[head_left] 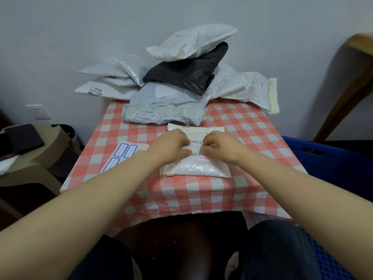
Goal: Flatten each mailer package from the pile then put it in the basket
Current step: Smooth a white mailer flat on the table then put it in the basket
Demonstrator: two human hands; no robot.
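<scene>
We are squashing the white bag [195, 167] on the table [201, 190] close to us. To do it well, we should lay our fingers flat and push the air from the middle out to 3 and 9 o'clock. Our left hand [171, 147] and right hand [222, 147] sit side by side on the bag's middle, fingers curled, and seem to pinch its label. The bag pokes out past them at 6 and 12 o'clock. The pile [181, 77] sits at 12 o'clock, the blue basket [333, 158] at 3.
</scene>
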